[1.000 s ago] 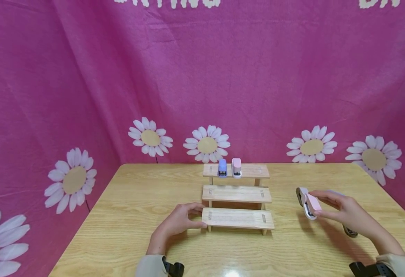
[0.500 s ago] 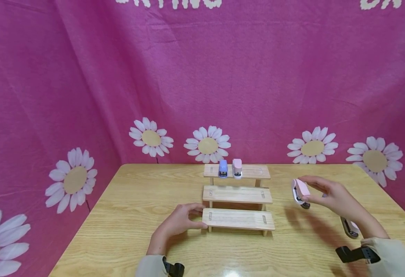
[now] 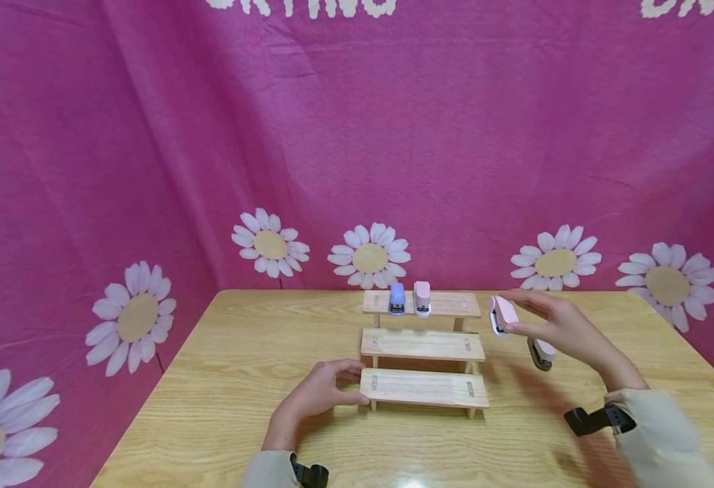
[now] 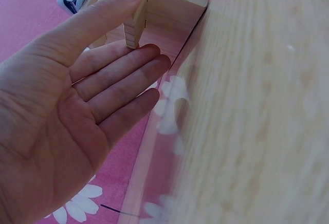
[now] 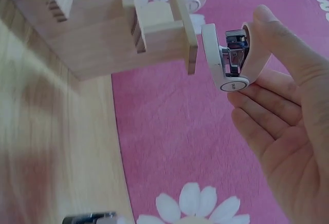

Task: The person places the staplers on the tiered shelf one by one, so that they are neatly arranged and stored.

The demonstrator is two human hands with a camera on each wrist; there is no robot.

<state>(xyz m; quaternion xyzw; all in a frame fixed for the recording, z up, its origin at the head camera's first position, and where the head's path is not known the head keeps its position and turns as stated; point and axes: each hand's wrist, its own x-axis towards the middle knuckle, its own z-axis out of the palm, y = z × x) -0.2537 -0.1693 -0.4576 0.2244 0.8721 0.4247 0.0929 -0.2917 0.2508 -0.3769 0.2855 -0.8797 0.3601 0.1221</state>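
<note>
In the head view my right hand (image 3: 554,329) pinches a small pink and white stapler (image 3: 504,315) between thumb and fingers, raised just right of the top step of a three-step wooden stand (image 3: 424,388). The right wrist view has this stapler (image 5: 211,54) side-on, its mouth gaping and metal parts showing. My left hand (image 3: 326,390) holds the left end of the lowest step. In the left wrist view the thumb lies over the board and the fingers reach beneath it. A blue stapler (image 3: 397,298) and a pink stapler (image 3: 422,298) stand side by side on the top step.
A pale stapler with a dark base (image 3: 542,356) sits on the wooden table (image 3: 259,339), partly behind my right hand. A pink cloth (image 3: 454,135) with printed daisies hangs behind and to the left. The middle step (image 3: 420,344) lies between the other two.
My right hand has carried the pink stapler leftward and up, towards the top step. A dark-based stapler on the table has come into view below that hand. The left hand stays put.
</note>
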